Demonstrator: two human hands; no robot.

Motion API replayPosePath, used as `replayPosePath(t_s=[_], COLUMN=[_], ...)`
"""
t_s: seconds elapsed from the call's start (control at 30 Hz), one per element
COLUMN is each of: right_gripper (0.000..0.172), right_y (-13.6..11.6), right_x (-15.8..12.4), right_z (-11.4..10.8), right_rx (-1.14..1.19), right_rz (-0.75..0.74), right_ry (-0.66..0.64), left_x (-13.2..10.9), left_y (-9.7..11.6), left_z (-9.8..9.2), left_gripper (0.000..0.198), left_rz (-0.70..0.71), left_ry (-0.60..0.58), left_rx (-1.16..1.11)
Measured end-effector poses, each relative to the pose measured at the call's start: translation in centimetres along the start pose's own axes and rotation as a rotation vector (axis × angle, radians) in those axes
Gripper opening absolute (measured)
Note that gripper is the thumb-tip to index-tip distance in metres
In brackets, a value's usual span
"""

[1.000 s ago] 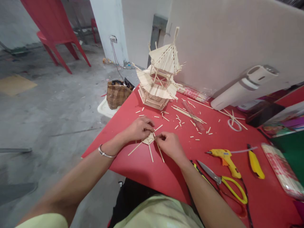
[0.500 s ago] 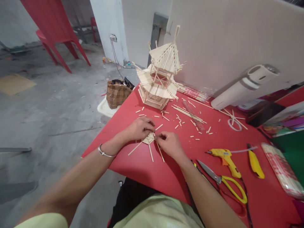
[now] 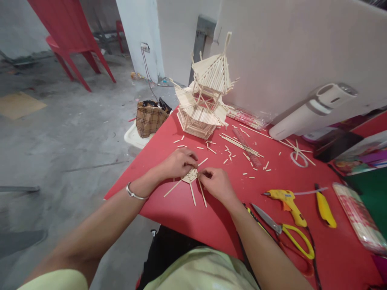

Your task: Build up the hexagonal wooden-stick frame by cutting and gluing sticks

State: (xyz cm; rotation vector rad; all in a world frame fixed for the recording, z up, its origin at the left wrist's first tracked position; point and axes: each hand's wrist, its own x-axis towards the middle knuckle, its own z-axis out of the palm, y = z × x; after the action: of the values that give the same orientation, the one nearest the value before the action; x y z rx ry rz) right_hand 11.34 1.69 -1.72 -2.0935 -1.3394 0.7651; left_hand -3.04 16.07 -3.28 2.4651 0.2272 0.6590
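Observation:
A small web-like piece of pale sticks [image 3: 189, 176] lies on the red table, with longer sticks radiating outward from its middle. My left hand [image 3: 181, 163] is closed at its upper edge, thumb and fingers pinched on something too small to make out. At the right edge of the piece, my right hand [image 3: 216, 182] is also pinched, beside a stick that points down toward me. The fingertips of both hands are close together and hide part of the piece. Behind them stands a pagoda-like stick model [image 3: 204, 100] with tiered roofs.
Cut stick bits and long sticks [image 3: 238, 144] lie beyond my hands. On the right are a yellow glue gun [image 3: 286, 197], scissors [image 3: 298, 239], a yellow cutter [image 3: 325, 207] and packed sticks [image 3: 359, 215]. A white bottle [image 3: 311, 110] stands near the wall.
The lower end of the stick beside my right hand has swung slightly left. Both hands keep almost the same pose, and the whole view has shifted very slightly.

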Motion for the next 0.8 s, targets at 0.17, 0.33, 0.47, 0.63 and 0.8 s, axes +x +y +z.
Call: replayPosePath(t_s=[0.17, 0.33, 0.47, 0.63, 0.8], right_gripper=[0.022, 0.022, 0.019, 0.018, 0.019], right_y=[-0.08, 0.04, 0.32, 0.55, 0.43], right_x=[-0.03, -0.15, -0.31, -0.32, -0.3], right_z=[0.0, 0.02, -0.03, 0.0, -0.13], right_rx=[0.006, 0.017, 0.022, 0.018, 0.014], right_rz=[-0.011, -0.023, -0.024, -0.025, -0.028], right_ry=[0.003, 0.005, 0.012, 0.019, 0.007], left_x=[-0.04, -0.01, 0.0, -0.02, 0.02], left_y=[0.03, 0.0, 0.09, 0.18, 0.12], left_z=[0.03, 0.03, -0.03, -0.07, -0.03], left_gripper=[0.031, 0.031, 0.03, 0.031, 0.03], left_rz=[0.001, -0.006, -0.005, 0.0, 0.001], left_ry=[0.009, -0.006, -0.002, 0.006, 0.003], left_rx=[0.008, 0.014, 0.012, 0.005, 0.011])
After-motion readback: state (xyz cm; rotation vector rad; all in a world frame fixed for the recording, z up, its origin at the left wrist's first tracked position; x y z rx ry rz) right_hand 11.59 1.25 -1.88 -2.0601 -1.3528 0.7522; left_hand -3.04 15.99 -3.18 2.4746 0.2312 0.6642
